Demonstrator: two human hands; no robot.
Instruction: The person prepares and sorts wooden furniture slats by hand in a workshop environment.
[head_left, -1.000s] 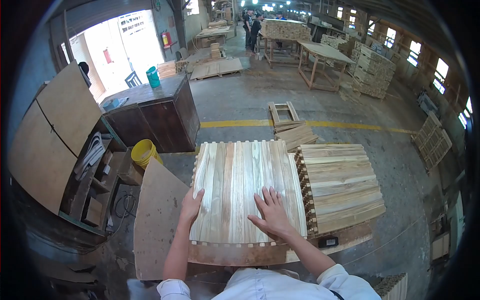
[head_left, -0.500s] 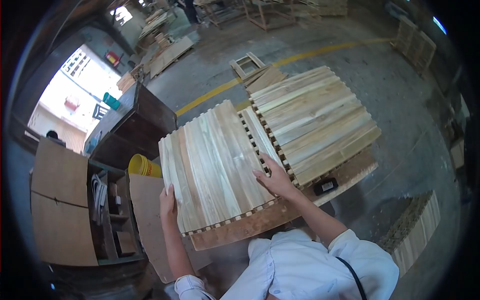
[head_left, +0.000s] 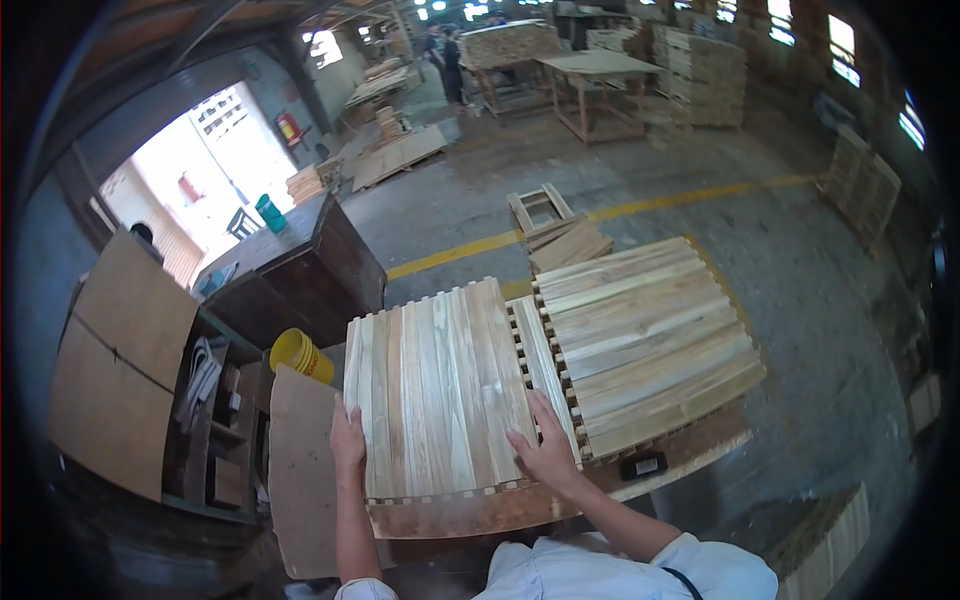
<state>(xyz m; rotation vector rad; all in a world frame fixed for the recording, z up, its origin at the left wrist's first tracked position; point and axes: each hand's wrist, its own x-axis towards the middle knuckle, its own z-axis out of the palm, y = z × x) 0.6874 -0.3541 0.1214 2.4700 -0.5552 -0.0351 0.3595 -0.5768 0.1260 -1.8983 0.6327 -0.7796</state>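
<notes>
Judged risk: slatted panel (head_left: 430, 390) between left hand (head_left: 348, 440) and right hand (head_left: 550, 458) could skew, uneven push the cause; toothed edge could nip right fingers. Both hands unclenched, right thumb spread. Two broad panels, second (head_left: 650, 345) right of right fingers; one black object (head_left: 643, 466), nearer; one counter (head_left: 450, 518) beneath.

White shirt (thin black strap)

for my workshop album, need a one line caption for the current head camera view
Two hands steady a wooden slat panel on a workbench
</notes>
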